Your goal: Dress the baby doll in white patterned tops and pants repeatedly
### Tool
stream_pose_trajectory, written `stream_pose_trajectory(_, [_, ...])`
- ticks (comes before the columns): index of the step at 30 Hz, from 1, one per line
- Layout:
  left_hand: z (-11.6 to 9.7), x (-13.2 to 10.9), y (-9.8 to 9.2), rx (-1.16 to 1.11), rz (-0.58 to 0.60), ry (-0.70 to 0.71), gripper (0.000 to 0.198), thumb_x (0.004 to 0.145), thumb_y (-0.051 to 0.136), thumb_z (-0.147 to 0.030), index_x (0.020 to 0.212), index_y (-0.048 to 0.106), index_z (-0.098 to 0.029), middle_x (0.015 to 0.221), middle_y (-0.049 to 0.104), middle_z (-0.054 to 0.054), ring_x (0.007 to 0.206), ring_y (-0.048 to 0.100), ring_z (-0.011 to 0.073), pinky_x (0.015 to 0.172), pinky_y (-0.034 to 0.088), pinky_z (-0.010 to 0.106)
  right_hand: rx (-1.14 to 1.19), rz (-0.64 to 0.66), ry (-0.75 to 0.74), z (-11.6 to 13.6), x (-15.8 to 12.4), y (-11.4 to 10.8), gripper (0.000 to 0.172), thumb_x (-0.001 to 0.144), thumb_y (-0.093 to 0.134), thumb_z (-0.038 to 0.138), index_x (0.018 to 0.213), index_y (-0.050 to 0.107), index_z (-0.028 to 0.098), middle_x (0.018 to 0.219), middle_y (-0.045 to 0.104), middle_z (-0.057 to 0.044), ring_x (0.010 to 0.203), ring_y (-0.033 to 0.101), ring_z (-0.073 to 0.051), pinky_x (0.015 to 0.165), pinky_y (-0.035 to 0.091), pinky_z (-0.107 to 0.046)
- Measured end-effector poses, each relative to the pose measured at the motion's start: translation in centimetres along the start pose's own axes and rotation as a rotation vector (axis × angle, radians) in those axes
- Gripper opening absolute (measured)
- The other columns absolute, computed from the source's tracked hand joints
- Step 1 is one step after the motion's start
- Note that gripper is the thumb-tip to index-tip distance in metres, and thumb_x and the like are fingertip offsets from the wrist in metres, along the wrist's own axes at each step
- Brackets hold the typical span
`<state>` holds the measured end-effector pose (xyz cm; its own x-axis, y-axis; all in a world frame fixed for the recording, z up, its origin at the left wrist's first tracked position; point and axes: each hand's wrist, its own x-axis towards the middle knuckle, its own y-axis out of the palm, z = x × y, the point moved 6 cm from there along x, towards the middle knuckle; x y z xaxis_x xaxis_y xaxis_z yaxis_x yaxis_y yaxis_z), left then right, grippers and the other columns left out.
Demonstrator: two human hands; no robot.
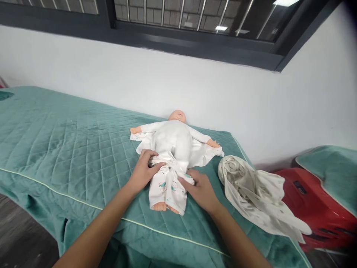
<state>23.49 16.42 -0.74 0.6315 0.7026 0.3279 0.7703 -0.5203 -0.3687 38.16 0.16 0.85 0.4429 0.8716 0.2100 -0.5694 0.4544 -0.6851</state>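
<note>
1. The doll is lying face up on the bed, its head pointing toward the wall and its feet toward the person.
2. The pants are covering the doll's lower legs, with the waistband bunching around its thighs and the feet showing at the cuffs.
3. The left hand is pinching the waistband on the left of the doll's thighs; its grip is closing thumb against fingers, with only fabric between.
4. The right hand is holding a bunched fold on the right of the doll's legs; its grip is also closing on the pants, though the fingertips are partly hiding.
5. The shirt is spreading beneath the doll's torso and arms; the cloth is lying crumpled to the doll's right, near the red chair.
6. Uneven pulling could be twisting the waistband, since the hands are holding it at different heights along the doll's legs.
7. The bunched fabric could be snagging at the doll's thighs, and a hard tug there could be dragging the doll and rucking the shirt beneath it.
8. A thin pinch could be slipping, as the folds are looking loose and soft.
</note>
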Motion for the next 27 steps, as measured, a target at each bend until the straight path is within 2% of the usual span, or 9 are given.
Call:
stream_pose_trajectory(5, [-0.9,-0.6,-0.4,-0.017,0.015,0.067,0.022,0.086,0.062,-0.041,0.085,0.057,-0.020,0.101,0.053,0.004,0.092,0.053,0.0172,0.079,0.042,0.029,0.082,0.001,0.079,0.3,-1.4,0.3,0.029,0.088,0.058,0.050,0.090,0.059,0.021,0.083,0.064,0.001,0.075,0.057,-0.017,0.070,0.042,-0.029])
stream_pose_trajectory(9, [-0.8,-3.5,-0.9,-0.019,0.109,-0.035,0.030,0.091,0.055,-0.047,0.077,0.053,-0.020,0.080,0.053,0.000,0.076,0.049,0.0157,0.072,0.040,0.029,0.076,-0.072,0.062,0.2,0.5,0.1,0.029,0.086,0.060,0.049,0.096,0.059,0.021,0.090,0.066,0.000,0.083,0.058,-0.019,0.076,0.043,-0.030])
stream_pose_trajectory(11, [-0.4,-4.9,-1.2,-0.020,0.142,-0.092,0.030,0.090,0.055,-0.049,0.081,0.053,-0.020,0.079,0.052,-0.001,0.075,0.049,0.0157,0.072,0.041,0.029,0.060,-0.092,0.039,0.3,1.0,0.1,0.028,0.085,0.062,0.047,0.096,0.060,0.021,0.092,0.066,-0.001,0.084,0.058,-0.019,0.078,0.043,-0.031])
stream_pose_trajectory(13, [-0.2,-5.6,-1.3,-0.053,0.159,-0.105,0.030,0.087,0.060,-0.048,0.098,0.055,-0.021,0.093,0.055,0.001,0.086,0.052,0.0171,0.076,0.044,0.029,0.063,-0.083,0.033,0.5,0.8,0.1,0.028,0.085,0.062,0.046,0.096,0.061,0.021,0.092,0.066,-0.001,0.085,0.058,-0.020,0.079,0.043,-0.031])
stream_pose_trajectory(16, [-0.2,-5.2,-1.3,-0.097,0.142,-0.086,0.058,0.078,0.071,-0.044,0.127,0.047,-0.024,0.128,0.046,0.007,0.110,0.052,0.0206,0.088,0.047,0.031,0.110,-0.015,0.037,1.3,-0.9,0.2,0.028,0.087,0.060,0.046,0.098,0.063,0.021,0.093,0.067,-0.001,0.086,0.059,-0.020,0.080,0.044,-0.031])
stream_pose_trajectory(19, [-0.5,-4.1,-1.0,-0.088,0.159,-0.063,0.060,0.076,0.072,-0.041,0.128,0.049,-0.023,0.132,0.046,0.008,0.112,0.052,0.0211,0.095,0.046,0.034,0.169,0.106,0.051,2.6,-3.4,0.5,0.030,0.088,0.061,0.045,0.104,0.065,0.021,0.100,0.068,-0.002,0.092,0.061,-0.021,0.083,0.045,-0.032])
stream_pose_trajectory(21, [-0.9,-3.6,-0.8,-0.105,0.217,-0.072,0.049,0.078,0.070,-0.040,0.119,0.053,-0.019,0.118,0.055,0.007,0.102,0.055,0.0202,0.091,0.047,0.034,0.188,0.171,0.048,3.5,-4.8,0.6,0.036,0.085,0.066,0.046,0.112,0.064,0.022,0.110,0.067,-0.003,0.100,0.061,-0.022,0.089,0.045,-0.034])
stream_pose_trajectory(24, [-1.7,-3.9,-1.0,-0.123,0.308,-0.113,0.037,0.082,0.066,-0.043,0.107,0.056,-0.017,0.098,0.061,0.003,0.090,0.057,0.0194,0.082,0.048,0.033,0.111,0.209,0.024,4.5,-6.0,0.7,0.070,0.066,0.082,0.050,0.125,0.057,0.023,0.118,0.062,-0.006,0.111,0.056,-0.027,0.094,0.044,-0.039])
stream_pose_trajectory(27, [-2.8,-5.7,-1.3,-0.145,0.455,-0.129,0.047,0.081,0.067,-0.046,0.116,0.053,-0.018,0.105,0.061,0.005,0.095,0.059,0.0215,0.084,0.049,0.034,-0.045,0.204,0.007,4.8,-6.1,0.8,0.082,0.056,0.088,0.049,0.125,0.055,0.020,0.110,0.061,-0.008,0.107,0.055,-0.030,0.090,0.045,-0.040])
